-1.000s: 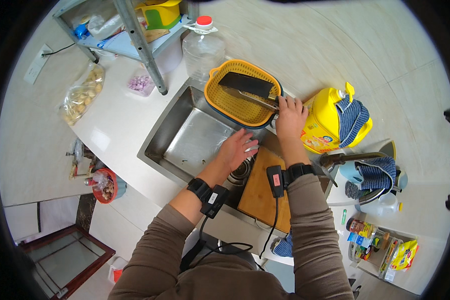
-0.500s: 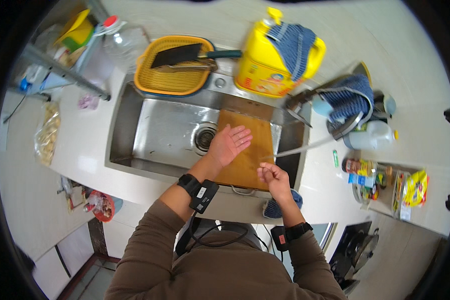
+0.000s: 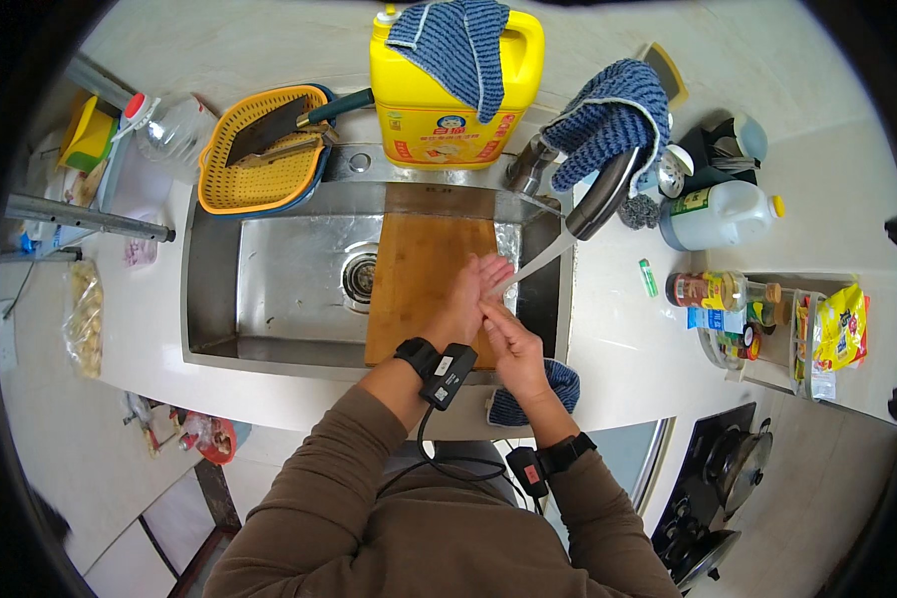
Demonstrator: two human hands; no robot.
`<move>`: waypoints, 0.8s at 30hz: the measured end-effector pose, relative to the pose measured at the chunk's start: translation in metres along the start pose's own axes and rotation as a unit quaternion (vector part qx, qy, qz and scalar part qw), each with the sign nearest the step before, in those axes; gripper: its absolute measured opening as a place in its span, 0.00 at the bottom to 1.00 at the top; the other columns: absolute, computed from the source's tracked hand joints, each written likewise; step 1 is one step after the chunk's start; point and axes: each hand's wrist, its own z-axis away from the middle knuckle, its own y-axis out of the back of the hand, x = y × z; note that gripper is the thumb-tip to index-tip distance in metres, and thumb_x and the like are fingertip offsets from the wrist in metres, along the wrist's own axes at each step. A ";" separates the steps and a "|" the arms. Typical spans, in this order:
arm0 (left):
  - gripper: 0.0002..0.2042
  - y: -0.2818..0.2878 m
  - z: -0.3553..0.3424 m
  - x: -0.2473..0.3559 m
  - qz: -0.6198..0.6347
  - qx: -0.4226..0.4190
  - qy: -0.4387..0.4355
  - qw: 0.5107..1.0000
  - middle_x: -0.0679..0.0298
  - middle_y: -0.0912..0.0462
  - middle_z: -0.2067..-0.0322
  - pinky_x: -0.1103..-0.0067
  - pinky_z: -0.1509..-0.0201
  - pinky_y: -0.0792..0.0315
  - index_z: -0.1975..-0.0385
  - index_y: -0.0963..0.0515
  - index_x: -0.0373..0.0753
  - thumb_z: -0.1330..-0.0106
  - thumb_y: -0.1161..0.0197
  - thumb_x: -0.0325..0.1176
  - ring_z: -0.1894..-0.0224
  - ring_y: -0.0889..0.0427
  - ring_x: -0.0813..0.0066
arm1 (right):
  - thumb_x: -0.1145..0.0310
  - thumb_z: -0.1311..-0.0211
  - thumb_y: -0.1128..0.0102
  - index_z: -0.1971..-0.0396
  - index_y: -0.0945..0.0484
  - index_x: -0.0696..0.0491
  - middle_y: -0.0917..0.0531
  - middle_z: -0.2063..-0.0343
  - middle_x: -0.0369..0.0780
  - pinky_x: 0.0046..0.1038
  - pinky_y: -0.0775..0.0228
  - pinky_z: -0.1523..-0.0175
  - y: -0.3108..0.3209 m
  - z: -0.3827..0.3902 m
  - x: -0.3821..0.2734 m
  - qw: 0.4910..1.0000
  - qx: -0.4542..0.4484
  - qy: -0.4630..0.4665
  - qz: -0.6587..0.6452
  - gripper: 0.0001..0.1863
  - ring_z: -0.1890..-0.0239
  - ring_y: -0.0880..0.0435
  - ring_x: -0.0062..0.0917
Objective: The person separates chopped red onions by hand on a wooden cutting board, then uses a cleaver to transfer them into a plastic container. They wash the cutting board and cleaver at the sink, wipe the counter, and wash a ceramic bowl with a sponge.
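Observation:
My left hand [image 3: 465, 304], palm up with fingers loosely extended, is in the water stream [image 3: 532, 267] from the curved tap [image 3: 595, 209] over the sink [image 3: 299, 249]. My right hand [image 3: 515, 354], fingers extended and slightly bent, touches it from the lower right. Beneath my left hand a wooden board [image 3: 409, 261] lies across the sink's right half. A black cleaver [image 3: 264, 130] with a green handle rests in a yellow basket [image 3: 219, 169] at the back left. A blue cloth [image 3: 608, 115] drapes over the tap; another [image 3: 558, 394] lies at the front edge, behind my right hand.
A yellow jug [image 3: 439, 140] with a cloth stands behind the sink. A metal rack [image 3: 120, 221], clear bottle [image 3: 169, 140] and bagged food [image 3: 85, 319] are left. A white jug [image 3: 718, 224], condiment holder [image 3: 767, 349] and stove [image 3: 713, 478] with pans are right.
My right hand has left the cleaver in the basket and come down beside my left hand in the stream. The view has swung to centre the sink.

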 end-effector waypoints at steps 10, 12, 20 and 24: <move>0.24 0.016 0.023 -0.011 0.127 0.000 -0.049 0.991 0.53 0.30 0.47 0.70 0.38 0.38 0.44 0.36 0.33 0.28 0.62 0.47 0.46 0.29 0.62 | 0.54 0.29 0.71 0.36 0.43 0.54 0.39 0.37 0.48 0.32 0.64 0.30 -0.014 -0.044 0.029 0.978 -0.199 -0.001 0.056 0.28 0.33 0.47 0.40; 0.22 0.017 0.023 -0.011 0.154 -0.010 -0.042 0.987 0.54 0.28 0.48 0.70 0.39 0.38 0.45 0.35 0.34 0.28 0.61 0.45 0.47 0.28 0.64 | 0.57 0.30 0.68 0.38 0.41 0.54 0.36 0.39 0.49 0.34 0.60 0.31 -0.018 -0.053 0.036 0.978 -0.163 0.011 0.132 0.26 0.35 0.44 0.42; 0.15 0.049 0.057 0.053 -0.065 0.038 -0.054 0.996 0.64 0.23 0.53 0.72 0.49 0.32 0.54 0.26 0.41 0.32 0.50 0.43 0.49 0.28 0.72 | 0.69 0.33 0.53 0.47 0.31 0.57 0.24 0.51 0.46 0.32 0.34 0.43 0.044 -0.093 0.077 0.951 -0.142 -0.023 0.273 0.17 0.48 0.26 0.36; 0.13 0.091 0.087 0.101 -0.325 0.243 -0.147 0.902 0.66 0.20 0.58 0.78 0.48 0.35 0.55 0.23 0.39 0.37 0.44 0.33 0.51 0.28 0.76 | 0.68 0.32 0.54 0.50 0.29 0.59 0.22 0.56 0.42 0.23 0.33 0.48 0.077 -0.129 0.094 0.977 -0.059 -0.017 0.205 0.15 0.54 0.23 0.23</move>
